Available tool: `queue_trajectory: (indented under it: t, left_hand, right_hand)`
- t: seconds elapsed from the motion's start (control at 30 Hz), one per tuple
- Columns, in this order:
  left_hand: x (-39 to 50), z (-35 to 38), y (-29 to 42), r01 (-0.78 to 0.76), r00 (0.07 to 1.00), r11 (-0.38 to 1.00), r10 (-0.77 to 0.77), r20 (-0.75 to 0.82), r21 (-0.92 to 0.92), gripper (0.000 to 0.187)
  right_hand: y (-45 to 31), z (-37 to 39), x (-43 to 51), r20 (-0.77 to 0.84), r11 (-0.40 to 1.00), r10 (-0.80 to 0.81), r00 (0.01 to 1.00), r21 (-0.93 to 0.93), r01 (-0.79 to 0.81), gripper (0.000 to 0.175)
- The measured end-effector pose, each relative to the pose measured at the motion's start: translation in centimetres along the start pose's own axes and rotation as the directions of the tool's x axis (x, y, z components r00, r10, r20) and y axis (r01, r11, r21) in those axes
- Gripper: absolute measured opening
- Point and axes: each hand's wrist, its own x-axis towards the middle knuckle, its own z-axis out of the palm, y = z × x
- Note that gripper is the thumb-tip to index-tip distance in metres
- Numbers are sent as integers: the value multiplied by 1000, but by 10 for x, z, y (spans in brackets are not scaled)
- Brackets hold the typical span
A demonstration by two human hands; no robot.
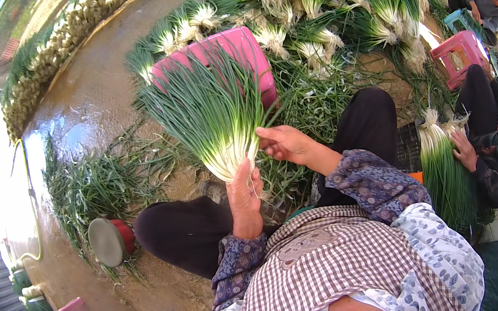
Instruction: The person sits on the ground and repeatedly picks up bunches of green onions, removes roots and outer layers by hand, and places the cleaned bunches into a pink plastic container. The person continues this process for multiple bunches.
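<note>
A fanned bunch of green onions [217,107] is gripped at its white root end by my left hand [245,199]. Its green leaves spread up and to the left over a pink plastic stool [232,42]. My right hand [288,144] is at the right edge of the bunch, thumb and index finger together near the pale stems; whether a stem is pinched there, I cannot tell. A few thin roots hang beside my left palm.
Piled green onion bundles [304,7] lie beyond the stool. Leaf trimmings [94,183] and a round red-sided stool [107,242] are at left. At right, a co-worker's hand [464,150] touches another bundle [445,174] beside a black crate [407,146]; another person sits farther back.
</note>
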Motion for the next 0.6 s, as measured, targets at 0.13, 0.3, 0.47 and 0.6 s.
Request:
queue_trajectory:
  t: [0.13,0.3,0.47,0.6]
  left_hand:
    - [-2,-13,-2,-10,1000,998,10,-6,-68,27]
    - [-1,-18,-5,-18,1000,999,18,-13,-30,32]
    - [2,-23,-8,-14,1000,1000,14,10,-3,32]
    - [3,-24,-5,7,999,1000,-6,43,-19,31]
  right_hand:
    - [4,7,-1,28,961,-274,961,-16,274,18]
    - [22,-2,-17,-60,986,-164,985,-16,163,27]
    - [2,-8,-40,-48,987,-88,995,-135,81,31]
    - [-7,-8,-27,-162,938,-336,928,-144,315,23]
